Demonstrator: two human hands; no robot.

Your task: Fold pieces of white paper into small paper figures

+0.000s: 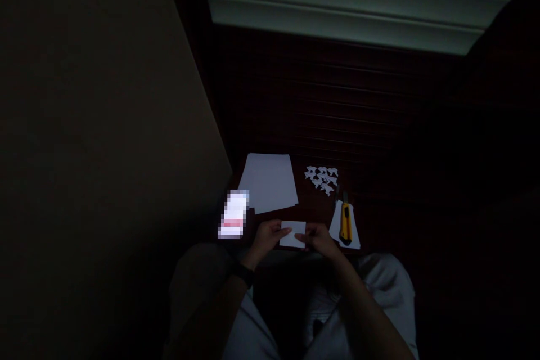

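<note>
The scene is dim. A small white paper piece [294, 232] is held between both hands just above my lap at the near edge of a dark low table [320, 135]. My left hand [266, 238] pinches its left edge, fingers closed, a dark band on the wrist. My right hand [319, 238] pinches its right edge, fingers curled. A yellow utility knife [345, 224] lies on a paper scrap [353, 236] right of my right hand.
A stack of white sheets [270, 181] lies behind the hands. A heap of small folded white paper shapes [322, 178] sits to its right. A lit phone screen [234, 215] glows at the left. A wall [97, 124] stands left.
</note>
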